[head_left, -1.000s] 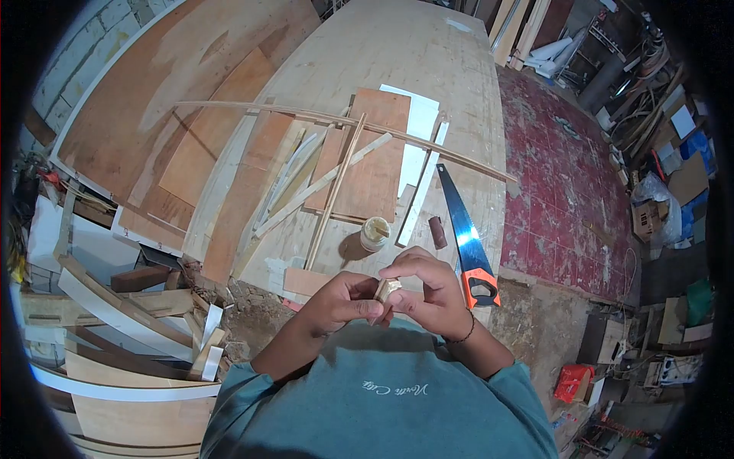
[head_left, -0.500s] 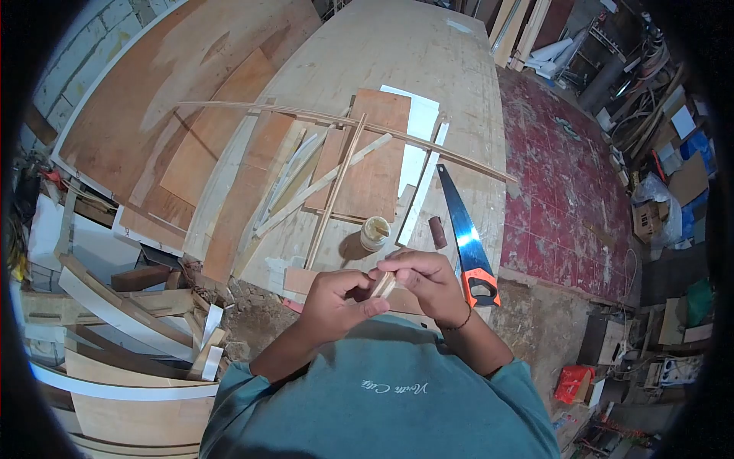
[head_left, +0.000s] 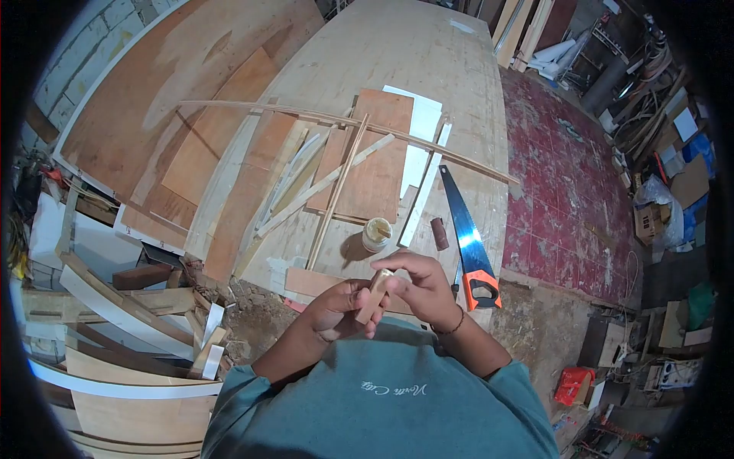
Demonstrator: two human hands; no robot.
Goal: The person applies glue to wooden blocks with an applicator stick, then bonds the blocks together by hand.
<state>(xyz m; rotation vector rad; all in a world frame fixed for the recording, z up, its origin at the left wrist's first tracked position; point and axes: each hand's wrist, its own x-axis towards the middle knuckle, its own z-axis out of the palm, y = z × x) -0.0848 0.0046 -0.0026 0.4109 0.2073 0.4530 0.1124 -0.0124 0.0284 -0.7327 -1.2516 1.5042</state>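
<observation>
A small wooden block [head_left: 371,299] is held between my two hands, close in front of my shirt. My left hand [head_left: 337,307] grips its lower part, with fingertips showing past its near end. My right hand [head_left: 423,289] pinches the upper end between thumb and fingers. Just beyond the hands stands a small open tub [head_left: 376,234] with a stick or brush handle in it. To the right of the tub lies a brown roll [head_left: 439,233], perhaps sandpaper. A handsaw [head_left: 468,237] with an orange and black handle rests near the table's right edge.
Long thin wood strips [head_left: 336,187] cross over a brown board [head_left: 375,157] on the plywood table [head_left: 428,46]. A white strip [head_left: 425,191] lies beside a white sheet [head_left: 424,126]. Offcuts [head_left: 138,314] are piled at the left; a red tiled floor [head_left: 558,199] extends on the right.
The block has been turned in my hands, so a broad flat side now shows. My left hand has rolled over, its fingers now under the block. The table items stay in place.
</observation>
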